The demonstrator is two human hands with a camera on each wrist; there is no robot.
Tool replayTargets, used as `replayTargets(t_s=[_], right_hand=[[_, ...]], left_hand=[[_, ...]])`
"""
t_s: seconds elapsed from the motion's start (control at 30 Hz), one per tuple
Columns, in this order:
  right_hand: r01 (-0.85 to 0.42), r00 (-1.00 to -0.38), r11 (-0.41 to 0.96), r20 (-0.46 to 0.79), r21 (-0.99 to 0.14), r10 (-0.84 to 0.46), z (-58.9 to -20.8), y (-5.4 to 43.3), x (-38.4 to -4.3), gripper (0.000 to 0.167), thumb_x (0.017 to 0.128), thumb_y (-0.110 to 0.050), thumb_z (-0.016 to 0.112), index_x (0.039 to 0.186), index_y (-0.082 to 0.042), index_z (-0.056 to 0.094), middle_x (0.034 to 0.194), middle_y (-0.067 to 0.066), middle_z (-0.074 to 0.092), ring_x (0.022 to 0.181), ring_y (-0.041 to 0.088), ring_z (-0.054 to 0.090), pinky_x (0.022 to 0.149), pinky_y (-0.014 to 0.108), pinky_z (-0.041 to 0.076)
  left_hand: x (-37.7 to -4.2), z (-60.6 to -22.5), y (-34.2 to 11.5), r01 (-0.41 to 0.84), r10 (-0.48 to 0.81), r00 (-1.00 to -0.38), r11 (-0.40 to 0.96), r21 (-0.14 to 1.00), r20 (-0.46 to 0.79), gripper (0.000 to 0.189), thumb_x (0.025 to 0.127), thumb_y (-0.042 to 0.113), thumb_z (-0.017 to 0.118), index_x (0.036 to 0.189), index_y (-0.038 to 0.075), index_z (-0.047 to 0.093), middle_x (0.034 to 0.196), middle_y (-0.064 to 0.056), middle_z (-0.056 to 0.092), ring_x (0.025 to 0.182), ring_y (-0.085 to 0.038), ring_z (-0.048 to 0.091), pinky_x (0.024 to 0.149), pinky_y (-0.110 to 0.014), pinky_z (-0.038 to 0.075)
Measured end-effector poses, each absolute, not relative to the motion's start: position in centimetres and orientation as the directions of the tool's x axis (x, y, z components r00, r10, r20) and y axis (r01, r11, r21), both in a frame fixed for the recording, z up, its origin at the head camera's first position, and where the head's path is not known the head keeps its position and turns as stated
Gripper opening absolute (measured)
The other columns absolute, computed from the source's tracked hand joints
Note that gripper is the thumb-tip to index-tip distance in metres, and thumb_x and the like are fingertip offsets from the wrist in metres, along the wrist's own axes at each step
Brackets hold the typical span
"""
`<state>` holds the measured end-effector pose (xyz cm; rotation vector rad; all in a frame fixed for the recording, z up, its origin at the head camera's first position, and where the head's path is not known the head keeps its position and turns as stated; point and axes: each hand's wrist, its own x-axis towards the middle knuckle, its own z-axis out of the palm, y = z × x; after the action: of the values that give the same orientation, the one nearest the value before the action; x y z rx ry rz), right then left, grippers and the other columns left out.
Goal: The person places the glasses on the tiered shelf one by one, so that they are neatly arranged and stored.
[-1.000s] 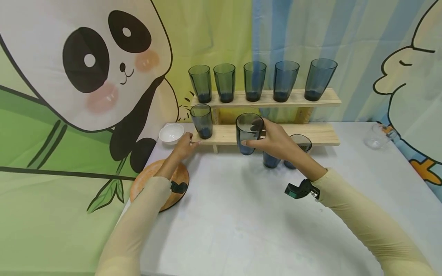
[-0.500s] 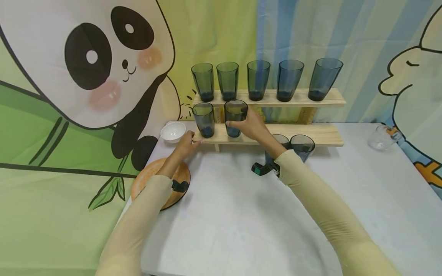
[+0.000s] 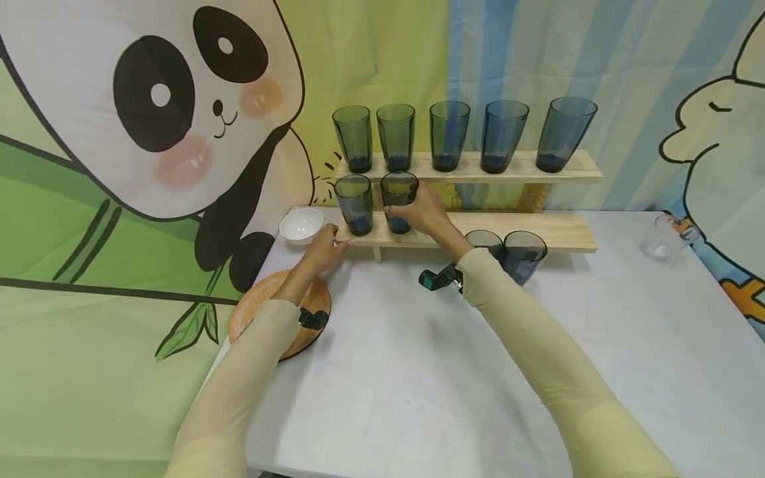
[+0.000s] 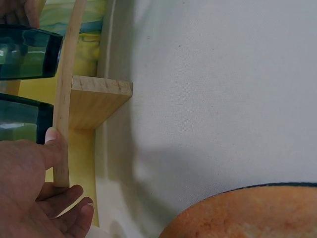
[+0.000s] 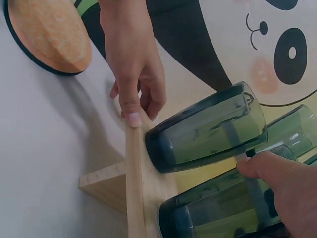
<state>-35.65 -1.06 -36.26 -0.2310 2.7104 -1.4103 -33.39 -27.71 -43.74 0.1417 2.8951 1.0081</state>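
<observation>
On the lower board of a two-tier wooden shelf (image 3: 508,227), my right hand (image 3: 427,214) grips a blue-grey drinking glass (image 3: 396,194) that stands upright, its base at or on the board. Just left of it stands a matching glass (image 3: 356,204), a small gap between them. My left hand (image 3: 325,251) pinches the left end of that board; in the left wrist view its thumb (image 4: 51,135) lies on the top face and the other fingers reach beneath. In the right wrist view, the held glass (image 5: 213,210) is partly covered by my right hand (image 5: 294,183).
Several matching glasses (image 3: 449,136) line the upper board. Two more glasses (image 3: 523,257) stand on the white table before the shelf, partly behind my right arm. A white bowl (image 3: 301,226) and an orange round plate (image 3: 254,302) sit left; a clear cup (image 3: 665,238) sits far right.
My right hand has carried the glass leftward from in front of the shelf to the lower board, beside the first glass. My left hand has kept its hold on the board's end.
</observation>
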Motion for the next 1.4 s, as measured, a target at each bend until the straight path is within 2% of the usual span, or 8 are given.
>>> replayTargets(t_s=[0.37, 0.47, 0.67, 0.8, 0.93, 1.07, 1.27, 1.4], right_hand=[[-0.108, -0.98, 0.538, -0.001, -0.836, -0.198, -36.6, -1.2, -35.8, 0.092, 0.092, -0.037, 0.083, 0.158, -0.001, 0.031, 0.148, 0.022, 0.052, 0.132, 0.038, 0.056, 0.109, 0.052, 0.049], [-0.081, -0.96, 0.591, -0.096, -0.803, -0.262, -35.3, -0.1, -35.0, 0.1, 0.093, -0.043, 0.081, 0.163, -0.001, 0.022, 0.16, 0.024, 0.041, 0.145, 0.039, 0.046, 0.116, 0.053, 0.044], [-0.161, -0.899, 0.737, -0.211, -0.657, -0.384, -30.8, 5.6, -32.6, 0.102, 0.097, -0.051, 0.073, 0.168, -0.004, 0.016, 0.172, 0.023, 0.024, 0.156, 0.043, 0.029, 0.121, 0.061, 0.035], [-0.232, -0.882, 0.806, -0.231, -0.545, -0.41, -29.6, 12.1, -30.7, 0.11, 0.095, -0.05, 0.077, 0.169, -0.004, 0.01, 0.172, 0.027, 0.017, 0.156, 0.05, 0.021, 0.12, 0.069, 0.029], [-0.265, -0.875, 0.863, -0.27, -0.43, -0.403, -31.2, 17.9, -28.9, 0.123, 0.087, -0.052, 0.085, 0.165, 0.006, 0.011, 0.169, 0.036, 0.016, 0.153, 0.058, 0.019, 0.116, 0.076, 0.027], [-0.23, -0.883, 0.891, -0.3, -0.391, -0.36, -34.1, 20.4, -27.6, 0.124, 0.084, -0.053, 0.088, 0.162, 0.011, 0.015, 0.165, 0.041, 0.017, 0.15, 0.061, 0.02, 0.113, 0.077, 0.03], [-0.169, -0.938, 0.859, -0.188, -0.482, -0.29, -37.6, 20.2, -26.6, 0.108, 0.092, -0.041, 0.084, 0.159, 0.012, 0.02, 0.155, 0.042, 0.032, 0.141, 0.059, 0.036, 0.109, 0.071, 0.039], [-0.111, -0.969, 0.81, -0.117, -0.576, -0.216, -39.7, 20.5, -26.1, 0.113, 0.092, -0.046, 0.082, 0.163, 0.008, 0.013, 0.156, 0.042, 0.033, 0.139, 0.059, 0.039, 0.107, 0.071, 0.041]], left_hand=[[-33.5, -43.9, -27.8, 0.06, 0.108, -0.993, 0.786, 0.615, -0.041, 0.065, 0.109, 0.031, 0.06, 0.148, -0.015, 0.038, 0.148, -0.037, 0.047, 0.143, -0.047, 0.045, 0.122, -0.054, 0.036], [-33.5, -43.7, -27.8, 0.054, 0.105, -0.993, 0.78, 0.623, -0.045, 0.066, 0.109, 0.031, 0.06, 0.149, -0.015, 0.037, 0.15, -0.037, 0.046, 0.144, -0.047, 0.044, 0.122, -0.054, 0.035], [-33.2, -43.3, -27.8, 0.056, 0.099, -0.994, 0.78, 0.623, -0.035, 0.068, 0.109, 0.035, 0.059, 0.148, -0.016, 0.038, 0.149, -0.038, 0.047, 0.142, -0.048, 0.045, 0.12, -0.055, 0.037], [-33.3, -43.5, -27.7, 0.043, 0.098, -0.994, 0.771, 0.635, -0.052, 0.068, 0.109, 0.034, 0.059, 0.15, -0.015, 0.036, 0.151, -0.037, 0.044, 0.144, -0.048, 0.043, 0.122, -0.055, 0.035], [-33.3, -43.5, -27.6, 0.034, 0.094, -0.994, 0.778, 0.627, -0.062, 0.068, 0.11, 0.033, 0.059, 0.151, -0.014, 0.035, 0.152, -0.036, 0.044, 0.144, -0.047, 0.044, 0.122, -0.054, 0.036], [-33.1, -43.3, -27.7, 0.034, 0.088, -0.995, 0.784, 0.62, -0.056, 0.067, 0.11, 0.033, 0.059, 0.151, -0.014, 0.035, 0.151, -0.037, 0.045, 0.143, -0.047, 0.045, 0.12, -0.055, 0.038], [-33.3, -43.7, -27.9, 0.048, 0.092, -0.995, 0.787, 0.616, -0.041, 0.065, 0.109, 0.032, 0.059, 0.149, -0.015, 0.037, 0.149, -0.037, 0.047, 0.141, -0.048, 0.047, 0.119, -0.056, 0.039], [-33.4, -43.8, -27.6, 0.056, 0.104, -0.994, 0.785, 0.617, -0.043, 0.067, 0.109, 0.032, 0.059, 0.15, -0.016, 0.035, 0.151, -0.038, 0.045, 0.141, -0.049, 0.046, 0.119, -0.057, 0.039]])
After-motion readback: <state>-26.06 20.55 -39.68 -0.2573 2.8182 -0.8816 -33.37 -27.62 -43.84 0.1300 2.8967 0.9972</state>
